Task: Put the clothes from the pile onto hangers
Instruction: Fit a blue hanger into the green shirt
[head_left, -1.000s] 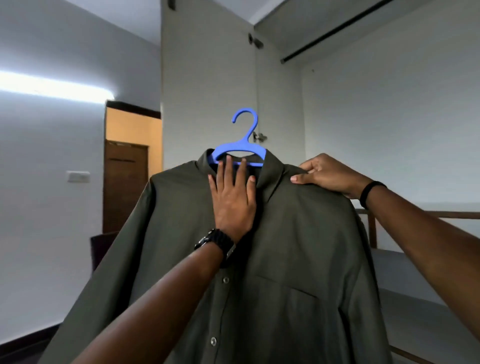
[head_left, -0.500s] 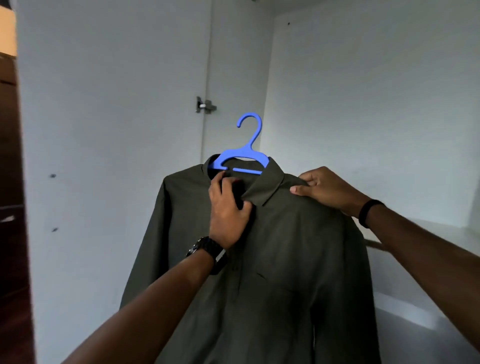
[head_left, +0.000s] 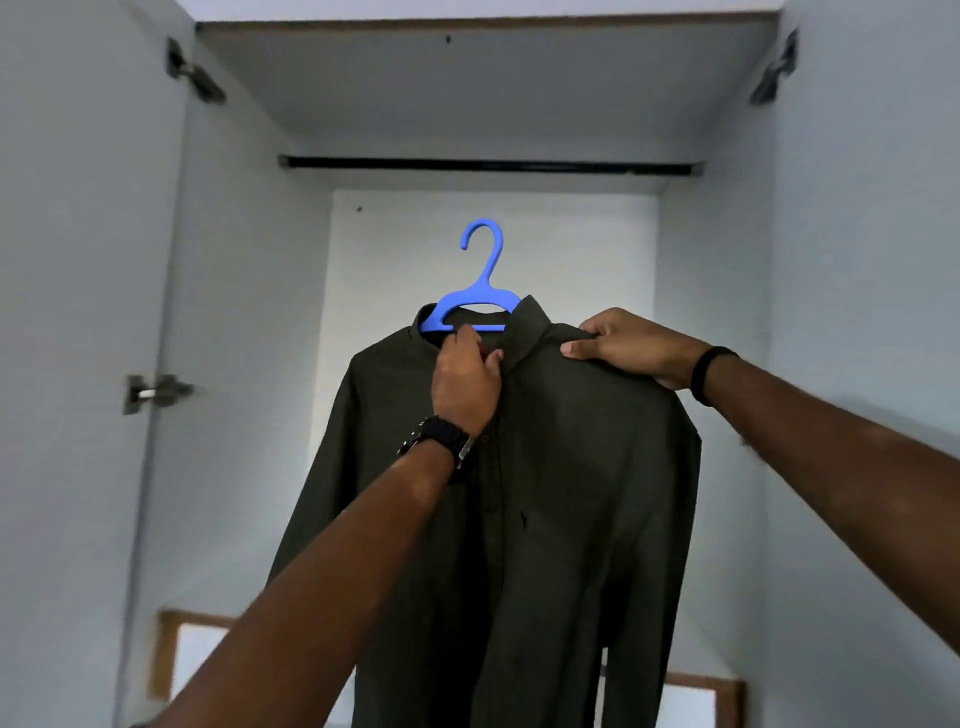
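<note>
Centrally, a dark olive shirt hung on a blue hanger, held up in mid-frame in front of an open wardrobe. Hanger hook curled toward the left and sat free in the air, below the dark rail that crossed the upper part of the frame, well apart from it. Hanger shoulders were tucked inside the collar, only the neck, hook and a bit of the lower bar showing. Left hand came up from lower left, fingers curled at the collar front just under the hanger bar, gripping the shirt there; whether it also caught the hanger itself could not be told. A black watch sat on that wrist. Right hand came in from the right edge, pinching the shirt's shoulder seam to the right of the collar, thumb on the front face, fingers over the top. A black band ringed that wrist. Hands were apart, the collar between them. Shirt hung straight down, front facing the camera, sleeves dropping at both sides, hem cut off by the bottom edge. Wardrobe doors stood open at the left and right edges, a hinge at mid-left, others at the upper left and upper right. Pale boxes with wood-coloured edging showed low in the frame behind the shirt, blurred.
</note>
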